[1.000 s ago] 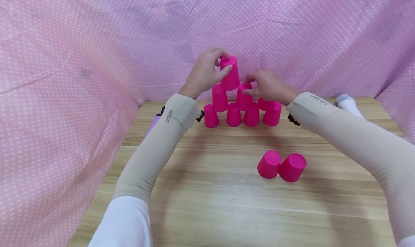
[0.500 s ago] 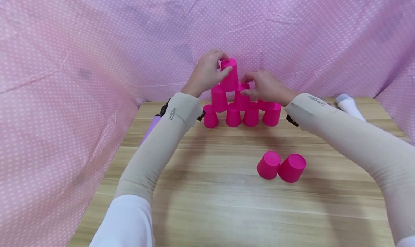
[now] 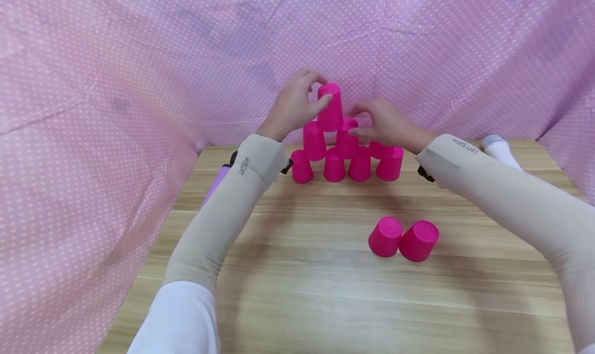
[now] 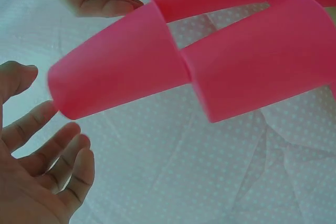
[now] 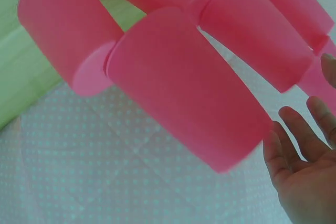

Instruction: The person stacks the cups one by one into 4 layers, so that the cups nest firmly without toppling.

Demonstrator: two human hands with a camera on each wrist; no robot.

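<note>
Pink upside-down cups stand stacked in a pyramid at the back. My left hand (image 3: pixel 295 103) is beside the top cup (image 3: pixel 331 113), which straddles two cups of the row below. In the left wrist view, its index fingertip is right at the base edge of that top cup (image 4: pixel 118 64), with the thumb off it and the fingers loosely spread. My right hand (image 3: pixel 386 124) hovers with parted fingers by the middle cup (image 3: pixel 346 146) of the second row, partly hiding the row's right cup (image 3: pixel 381 150). Several cups form the bottom row (image 3: pixel 334 168).
Nearer on the wooden table (image 3: pixel 307 292) stand two more upside-down pink cups, a left one (image 3: pixel 386 237) and a right one (image 3: pixel 420 241). A purple object (image 3: pixel 216 185) lies behind the left forearm, a white grey-ended one (image 3: pixel 502 153) at back right. Dotted pink cloth (image 3: pixel 260 44) hangs behind.
The top cup has shifted slightly, ending a little to the right of where it was half a second ago. My right hand has drawn slightly rightward. The other cups look nearly unchanged.
</note>
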